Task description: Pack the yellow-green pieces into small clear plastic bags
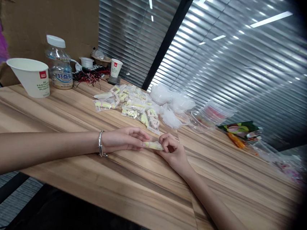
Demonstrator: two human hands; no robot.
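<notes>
A small clear packet [152, 145] with something pale yellow inside is stretched between my two hands, just above the wooden table [126, 174]. My left hand [125, 140], with a silver bracelet at its wrist, pinches the packet's left end between thumb and fingers. At the other end, the curled fingers of my right hand [174, 151] grip the packet's right tip. Beyond the hands lies a pile of similar clear packets [135, 104] with yellow and whitish contents.
Clear plastic bags [172, 102] and stacked plastic containers [213, 113] stand behind and right of the pile. A paper cup [34, 78] and a bottle [60, 66] are at the left. A smaller cup [115, 68] stands farther back. Orange and green packaging [237, 134] lies at the right.
</notes>
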